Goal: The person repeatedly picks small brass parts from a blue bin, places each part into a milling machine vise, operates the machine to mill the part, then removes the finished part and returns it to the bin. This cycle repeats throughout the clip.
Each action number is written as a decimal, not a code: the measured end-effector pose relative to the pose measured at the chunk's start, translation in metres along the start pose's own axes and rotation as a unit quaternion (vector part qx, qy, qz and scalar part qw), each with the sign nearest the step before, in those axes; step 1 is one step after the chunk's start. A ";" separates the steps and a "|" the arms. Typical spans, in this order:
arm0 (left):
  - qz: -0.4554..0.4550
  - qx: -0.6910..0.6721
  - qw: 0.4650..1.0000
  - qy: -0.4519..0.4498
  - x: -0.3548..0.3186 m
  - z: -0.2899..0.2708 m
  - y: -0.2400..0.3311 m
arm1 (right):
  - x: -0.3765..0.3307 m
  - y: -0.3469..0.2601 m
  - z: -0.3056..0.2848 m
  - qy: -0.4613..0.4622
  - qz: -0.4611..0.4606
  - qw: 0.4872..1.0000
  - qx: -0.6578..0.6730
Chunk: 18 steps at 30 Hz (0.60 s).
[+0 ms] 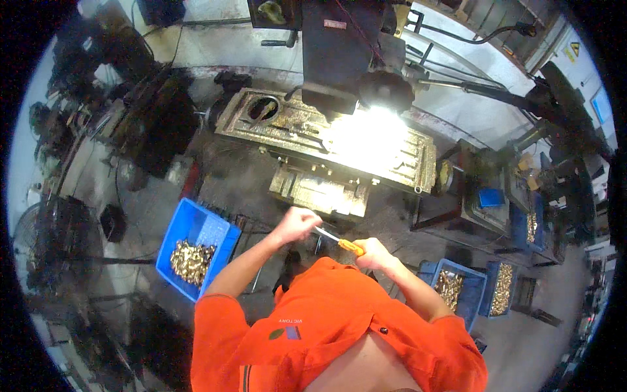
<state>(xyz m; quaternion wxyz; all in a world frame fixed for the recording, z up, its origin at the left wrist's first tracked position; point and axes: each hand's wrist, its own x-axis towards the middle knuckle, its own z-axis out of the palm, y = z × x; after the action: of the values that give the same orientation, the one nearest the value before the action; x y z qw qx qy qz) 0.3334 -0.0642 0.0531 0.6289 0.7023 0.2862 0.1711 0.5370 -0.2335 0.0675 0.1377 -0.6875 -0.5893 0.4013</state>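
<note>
In front of my chest, my right hand [374,254] is closed round the yellow-orange handle of a slim tool [351,247] with a straight silver shaft. Whether it is a screwdriver or a file I cannot tell. The shaft points left and slightly away from me, and its end reaches my left hand [298,224]. The fingers of that hand are drawn together at the shaft's end; anything small between them is hidden. Both hands are just on my side of the machine table [297,130], above the floor.
Under a bright lamp [379,127], the machine's slotted metal table lies ahead. A blue bin [171,232] of brass-coloured parts stands to my left. Two more bins, a near one [475,281] and a farther one [486,306], stand right. A bench [480,212] is beyond them.
</note>
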 end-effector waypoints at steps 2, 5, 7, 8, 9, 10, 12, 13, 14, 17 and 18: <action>-0.117 -0.064 0.989 0.064 0.011 -0.028 -0.013 | 0.002 0.002 -0.007 0.079 0.033 0.996 -0.033; -0.146 0.002 0.989 -0.009 0.013 -0.048 -0.040 | 0.029 -0.008 -0.028 0.203 0.071 0.971 -0.103; -0.129 -0.004 0.991 -0.037 0.014 -0.056 -0.045 | 0.058 -0.025 -0.052 0.158 0.127 0.970 -0.133; -0.129 -0.015 0.991 -0.037 0.016 -0.060 -0.047 | 0.069 -0.032 -0.060 0.170 0.142 0.968 -0.117; -0.130 -0.026 0.991 -0.036 0.018 -0.065 -0.047 | 0.079 -0.038 -0.065 0.181 0.157 0.966 -0.102; -0.137 -0.024 0.989 -0.040 0.019 -0.071 -0.046 | 0.091 -0.042 -0.068 0.208 0.200 0.956 -0.060; -0.104 0.012 0.993 -0.049 0.023 -0.085 -0.049 | 0.108 -0.044 -0.074 0.245 0.207 0.946 -0.051; -0.087 0.028 0.994 -0.055 0.025 -0.090 -0.051 | 0.116 -0.031 -0.074 0.257 0.204 0.943 -0.054; -0.090 0.049 0.993 -0.052 0.024 -0.094 -0.049 | 0.119 -0.034 -0.078 0.243 0.208 0.946 -0.052; -0.067 0.127 0.989 -0.036 0.021 -0.106 -0.050 | 0.130 -0.028 -0.076 0.236 0.200 0.950 -0.051; -0.040 0.163 0.985 -0.029 0.021 -0.108 -0.056 | 0.134 -0.026 -0.076 0.223 0.218 0.949 -0.038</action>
<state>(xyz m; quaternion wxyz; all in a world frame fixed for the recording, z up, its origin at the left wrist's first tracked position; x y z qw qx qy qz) 0.2748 0.0366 0.0122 0.5200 0.7883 0.3199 0.0768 0.5708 -0.0816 0.0815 0.1482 -0.8759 -0.3942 0.2356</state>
